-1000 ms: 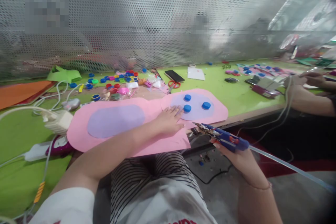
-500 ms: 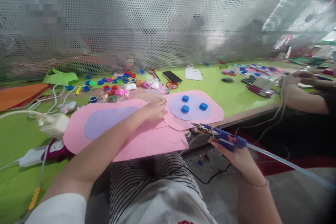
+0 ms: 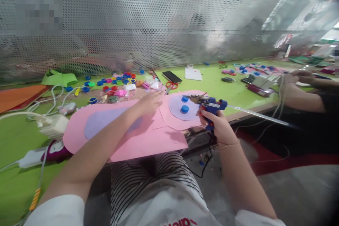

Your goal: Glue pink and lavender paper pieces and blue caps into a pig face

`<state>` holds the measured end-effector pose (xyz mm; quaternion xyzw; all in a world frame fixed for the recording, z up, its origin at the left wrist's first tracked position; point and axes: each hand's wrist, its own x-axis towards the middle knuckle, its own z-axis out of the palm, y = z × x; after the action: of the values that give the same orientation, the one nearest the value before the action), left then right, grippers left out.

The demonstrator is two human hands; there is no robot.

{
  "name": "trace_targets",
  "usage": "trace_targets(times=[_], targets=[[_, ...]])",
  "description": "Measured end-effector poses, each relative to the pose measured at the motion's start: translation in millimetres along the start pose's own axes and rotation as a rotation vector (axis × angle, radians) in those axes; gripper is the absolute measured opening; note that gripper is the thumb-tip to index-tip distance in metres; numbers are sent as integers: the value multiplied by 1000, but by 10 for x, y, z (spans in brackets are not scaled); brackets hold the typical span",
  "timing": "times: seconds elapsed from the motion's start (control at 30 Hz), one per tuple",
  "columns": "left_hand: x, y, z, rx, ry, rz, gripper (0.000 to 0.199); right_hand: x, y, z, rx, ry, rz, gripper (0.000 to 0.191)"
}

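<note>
My right hand [image 3: 214, 122] is wrapped round the handle of a blue glue gun [image 3: 212, 104], with a clear glue stick jutting out behind. Its nozzle is over the rounded pink paper, close to the upper blue cap [image 3: 185, 98]. A second blue cap [image 3: 184, 109] lies below that one on the pale purple oval [image 3: 174, 107]. My left hand [image 3: 150, 103] hovers or rests over the pink paper [image 3: 148, 141] left of the oval, fingers extended and holding nothing. A larger purple shape [image 3: 99, 123] lies partly under my left forearm.
Many coloured caps [image 3: 113, 82] lie behind the paper, with red scissors [image 3: 171, 85], a black phone [image 3: 171, 76] and a white card [image 3: 193, 74]. Cords and a white plug [image 3: 54, 126] are at left. Another person's hands [image 3: 288, 79] work at right. A perforated metal screen [image 3: 119, 24] stands behind.
My right hand has raised the glue gun up and left, from the table's front edge to over the purple oval. The gun now covers the third cap's place. My left hand shifted slightly left.
</note>
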<state>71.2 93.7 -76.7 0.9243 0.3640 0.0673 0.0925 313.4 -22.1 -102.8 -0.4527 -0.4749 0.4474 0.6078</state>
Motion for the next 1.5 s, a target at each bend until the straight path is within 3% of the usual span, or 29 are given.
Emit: trace_targets(times=[0.07, 0.13, 0.23, 0.37, 0.5, 0.57, 0.7, 0.8, 0.9, 0.93, 1.03, 1.07, 1.2, 1.3, 1.37, 1.43, 1.5], targets=[[-88, 78, 3, -6, 4, 28, 54, 94, 43, 28, -8, -11, 6, 18], [-198, 191, 88, 0, -170, 126, 57, 171, 103, 30, 6, 11, 33, 20], [-351, 334, 234, 38, -251, 166, 59, 257, 196, -4, 90, 80, 78, 23], [-527, 449, 288, 54, -201, 113, 61, 293, 259, -44, 165, 107, 95, 23], [-668, 572, 246, 52, -272, 69, 72, 256, 252, -43, 146, 73, 110, 23], [-676, 605, 224, 49, -236, 50, 71, 240, 251, -43, 138, 68, 109, 24], [-577, 557, 295, 65, -94, -53, 69, 239, 266, -49, 145, 79, 84, 23], [-474, 499, 375, 56, -186, -96, 77, 238, 261, -40, 134, 102, 84, 24], [-313, 436, 331, 27, -239, -112, 77, 223, 242, -29, 103, 105, 98, 24], [-240, 404, 301, 25, -213, -126, 75, 218, 239, -30, 91, 97, 99, 23], [-2, 272, 285, 83, 43, -159, 67, 209, 247, -41, 56, 69, 91, 21], [65, 226, 317, 109, 66, -180, 67, 209, 253, -46, 43, 67, 88, 21], [218, 115, 489, 107, -111, -209, 73, 212, 264, -43, 12, 88, 86, 22], [262, 89, 447, 55, -184, -205, 73, 214, 258, -32, 0, 108, 88, 23], [291, 68, 350, 26, -43, -222, 67, 219, 261, -34, -19, 108, 82, 24], [311, 38, 285, 27, 196, -272, 66, 227, 270, -43, -27, 111, 73, 24], [310, 7, 307, 55, 279, -266, 69, 235, 277, -51, -33, 112, 69, 24]])
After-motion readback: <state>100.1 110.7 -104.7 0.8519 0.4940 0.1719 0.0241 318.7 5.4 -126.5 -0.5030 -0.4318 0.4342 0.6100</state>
